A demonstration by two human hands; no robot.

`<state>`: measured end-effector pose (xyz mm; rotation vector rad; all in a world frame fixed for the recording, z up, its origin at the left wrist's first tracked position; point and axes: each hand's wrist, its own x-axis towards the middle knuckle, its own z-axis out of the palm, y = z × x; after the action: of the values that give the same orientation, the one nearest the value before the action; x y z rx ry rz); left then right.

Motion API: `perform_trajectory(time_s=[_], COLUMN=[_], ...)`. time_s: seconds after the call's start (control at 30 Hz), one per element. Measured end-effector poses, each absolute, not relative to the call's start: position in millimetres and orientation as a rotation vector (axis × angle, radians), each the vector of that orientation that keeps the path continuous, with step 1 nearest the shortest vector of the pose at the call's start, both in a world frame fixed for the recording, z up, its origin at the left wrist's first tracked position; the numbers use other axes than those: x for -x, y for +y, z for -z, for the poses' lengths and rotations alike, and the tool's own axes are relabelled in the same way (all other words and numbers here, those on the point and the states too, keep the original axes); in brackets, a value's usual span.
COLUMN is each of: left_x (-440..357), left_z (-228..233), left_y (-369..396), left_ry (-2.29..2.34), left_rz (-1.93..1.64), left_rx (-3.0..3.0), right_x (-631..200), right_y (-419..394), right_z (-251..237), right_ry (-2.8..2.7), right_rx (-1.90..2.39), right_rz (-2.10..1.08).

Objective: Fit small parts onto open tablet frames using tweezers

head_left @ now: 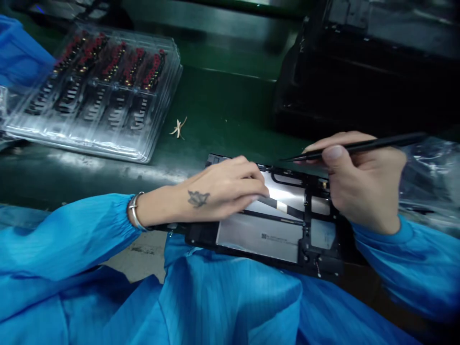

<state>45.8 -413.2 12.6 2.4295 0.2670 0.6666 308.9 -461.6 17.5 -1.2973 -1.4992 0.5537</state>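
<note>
Left hand (219,189) flat, fingers pressing an opened tablet (273,230); right hand (359,187) beside it, pinching a black stylus (359,146).

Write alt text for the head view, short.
A person in blue sleeves works on an opened tablet panel at the edge of a green bench: the left hand presses a flat cable on it, the right hand holds a thin black tool. A clear tray of small parts sits behind, left.
</note>
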Motion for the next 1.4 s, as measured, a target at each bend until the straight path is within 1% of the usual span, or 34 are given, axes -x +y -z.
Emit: perform_trajectory(time_s=[0.13,0.23,0.33,0.43,0.57,0.7,0.83,0.93,1.4], left_x=[-63,-73,-79,-80,-79,-80,-79,-78,-79], left_z=[-32,-43,-45,-39,-26,-20,-21,-22,-17], left_y=[-422,-421,-416,-415,-421,-426,-426,-425,-426], left_ry=[0.289,0.388,0.438,0.385,0.134,-0.045,-0.045,-0.05,-0.059], left_rz=[-0.51,-0.414,-0.395,-0.399,-0.352,-0.328,-0.326,-0.32,-0.35], left_rx=[-1.962,-1.611,-1.441,-1.539,-2.009,-2.287,-2.331,-2.332,-2.284], right_x=[-312,-311,-310,-309,-307,-308,-310,-310,-306], right_y=[-458,-457,-457,-457,-459,-462,-464,-465,-466], right_z=[-11,-10,-10,-10,-11,-16,-22,-23,-26], right_ry=[-1.4,-1.385,-1.374,-1.318,-1.252,-1.409,-1.653,-1.725,-1.736], right_rx=[1.337,1.362,1.341,1.299,1.3,1.422,1.488,1.486,1.524], right_rz=[-0.699,-0.699,-0.708,-0.734,-0.75,-0.688,-0.518,-0.457,-0.472])
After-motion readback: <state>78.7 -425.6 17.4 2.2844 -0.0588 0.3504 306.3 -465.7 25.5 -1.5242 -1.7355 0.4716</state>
